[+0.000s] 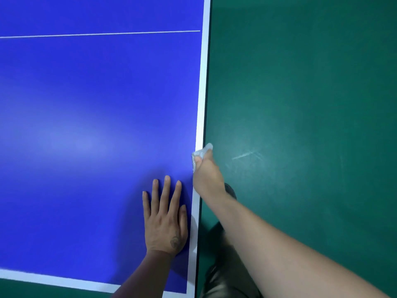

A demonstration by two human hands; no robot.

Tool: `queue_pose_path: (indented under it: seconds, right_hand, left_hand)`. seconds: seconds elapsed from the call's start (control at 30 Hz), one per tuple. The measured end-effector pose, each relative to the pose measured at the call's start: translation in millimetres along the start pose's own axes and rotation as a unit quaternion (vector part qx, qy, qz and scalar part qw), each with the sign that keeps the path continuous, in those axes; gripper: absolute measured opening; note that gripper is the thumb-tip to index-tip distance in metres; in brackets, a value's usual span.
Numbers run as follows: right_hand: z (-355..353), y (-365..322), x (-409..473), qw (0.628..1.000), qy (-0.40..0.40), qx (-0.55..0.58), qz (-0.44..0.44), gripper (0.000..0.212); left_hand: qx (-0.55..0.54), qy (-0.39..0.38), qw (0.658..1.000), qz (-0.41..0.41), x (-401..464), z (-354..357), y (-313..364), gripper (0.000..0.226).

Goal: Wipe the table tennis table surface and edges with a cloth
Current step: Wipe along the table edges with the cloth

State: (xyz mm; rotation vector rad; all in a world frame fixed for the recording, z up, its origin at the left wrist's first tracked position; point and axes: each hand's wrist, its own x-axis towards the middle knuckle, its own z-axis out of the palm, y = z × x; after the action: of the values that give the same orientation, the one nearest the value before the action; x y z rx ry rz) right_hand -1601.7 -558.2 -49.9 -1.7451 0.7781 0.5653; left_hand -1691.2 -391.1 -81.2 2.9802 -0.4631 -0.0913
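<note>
Head view: right hand (pixel 207 173) grips cloth (pixel 200 154) against table edge (pixel 200 117).

Blue table (pixel 86 125) — white-lined edges; crumpled pale cloth (pixel 202 152) against its side edge.

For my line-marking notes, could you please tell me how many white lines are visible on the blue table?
3: a thin line crossing the top near the far end, a wide band along the right edge, and a band along the near edge. Others may lie out of frame.
</note>
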Motion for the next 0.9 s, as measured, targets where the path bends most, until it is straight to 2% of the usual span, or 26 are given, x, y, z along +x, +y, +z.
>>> queue_pose_path:
  seconds: [0.17, 0.33, 0.5, 0.63, 0.73, 0.9]
  right_hand:
    - [9, 11, -11, 1.000, 0.006, -0.013, 0.010, 0.062]
    - [-1, -19, 17, 0.999, 0.018, -0.011, 0.028, 0.056]
    - [-44, -84, 86, 0.997, 0.010, -0.080, 0.011, 0.037]
    - [-62, -118, 126, 0.995, 0.019, -0.094, 0.028, 0.038]
    - [-57, -109, 110, 0.994, 0.033, -0.100, -0.005, 0.041]
    - [-40, -80, 86, 0.996, 0.036, -0.075, -0.009, 0.051]
  left_hand:
    - [-0.019, 0.010, 1.000, -0.010, 2, -5, 4, 0.060]
    - [-0.058, 0.072, 0.994, -0.050, 39, -11, 8, 0.049]
    - [-0.091, 0.119, 0.986, -0.067, 145, -17, 15, 0.045]
    - [-0.106, 0.133, 0.983, -0.063, 231, -15, 16, 0.043]
    - [-0.125, 0.120, 0.982, -0.068, 294, -14, 16, 0.048]
    - [-0.116, 0.095, 0.988, -0.038, 384, -15, 16, 0.059]
